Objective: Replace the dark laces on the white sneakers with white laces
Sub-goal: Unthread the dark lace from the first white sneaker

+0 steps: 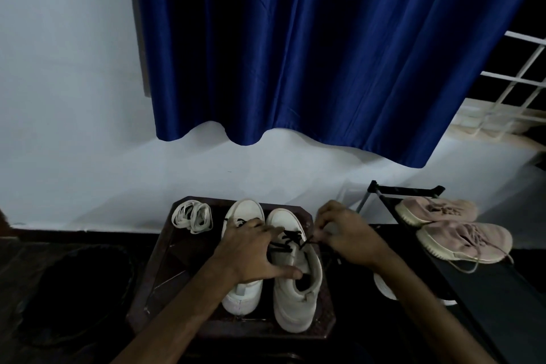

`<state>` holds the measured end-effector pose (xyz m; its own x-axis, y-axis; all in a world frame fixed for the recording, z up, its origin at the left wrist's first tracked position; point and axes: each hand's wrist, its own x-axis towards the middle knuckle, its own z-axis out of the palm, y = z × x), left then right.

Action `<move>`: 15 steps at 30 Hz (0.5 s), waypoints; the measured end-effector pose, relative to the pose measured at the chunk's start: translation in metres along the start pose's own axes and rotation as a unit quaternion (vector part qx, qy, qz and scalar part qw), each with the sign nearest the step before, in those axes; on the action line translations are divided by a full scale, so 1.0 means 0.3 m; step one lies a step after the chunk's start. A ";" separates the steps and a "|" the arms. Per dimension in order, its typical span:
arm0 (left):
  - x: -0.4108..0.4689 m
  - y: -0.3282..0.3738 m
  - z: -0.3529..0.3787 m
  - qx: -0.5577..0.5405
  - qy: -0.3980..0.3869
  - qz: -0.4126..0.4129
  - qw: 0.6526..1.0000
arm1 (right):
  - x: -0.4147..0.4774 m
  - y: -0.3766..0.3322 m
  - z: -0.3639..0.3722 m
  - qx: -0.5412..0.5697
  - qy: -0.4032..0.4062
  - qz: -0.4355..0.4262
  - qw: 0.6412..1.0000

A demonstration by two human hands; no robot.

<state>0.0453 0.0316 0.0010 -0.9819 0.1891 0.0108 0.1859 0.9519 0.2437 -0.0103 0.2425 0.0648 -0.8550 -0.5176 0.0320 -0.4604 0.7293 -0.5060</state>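
Observation:
Two white sneakers stand side by side on a dark low table (165,269), toes pointing away from me. The right sneaker (295,292) still carries a dark lace (291,241) across its eyelets. My left hand (254,254) lies over both shoes, fingers on the right sneaker's tongue and thumb at its collar. My right hand (345,233) pinches the end of the dark lace at the shoe's right side. The left sneaker (243,289) is partly hidden under my left hand. A bundle of white laces (193,217) lies at the table's far left corner.
A black shoe rack (487,289) to the right holds a pair of pink sneakers (455,230). Another white shoe (384,287) peeks out beneath my right forearm. A blue curtain (325,53) hangs on the wall behind. A dark bag (74,289) lies on the floor at left.

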 end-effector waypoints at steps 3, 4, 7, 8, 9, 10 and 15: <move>-0.008 0.009 -0.012 -0.015 -0.017 -0.002 1.000 | -0.021 0.100 -0.077 0.144 0.113 0.067 0.981; -0.011 0.011 -0.012 -0.019 -0.017 -0.004 1.000 | -0.028 0.129 -0.083 0.098 0.137 0.064 0.984; -0.010 0.010 -0.010 -0.017 -0.008 -0.006 1.000 | -0.043 0.105 -0.053 -0.017 0.103 0.012 0.994; -0.007 0.008 -0.008 -0.015 -0.005 -0.006 1.000 | -0.042 0.074 -0.035 -0.018 0.079 -0.016 0.997; -0.005 0.008 -0.006 -0.013 0.000 -0.005 1.000 | -0.038 0.040 -0.014 -0.031 0.054 -0.037 0.997; -0.003 0.008 -0.002 -0.010 0.005 -0.004 1.000 | -0.034 0.010 0.010 -0.063 0.022 -0.050 0.997; -0.006 0.010 0.006 -0.003 0.007 -0.003 1.000 | -0.016 -0.070 0.096 -0.277 -0.059 -0.021 0.959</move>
<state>0.0475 0.0344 0.0000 -0.9834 0.1802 0.0220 0.1799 0.9515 0.2494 0.0102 0.2169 0.0505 -0.8146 -0.5756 -0.0722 -0.5786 0.8151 0.0304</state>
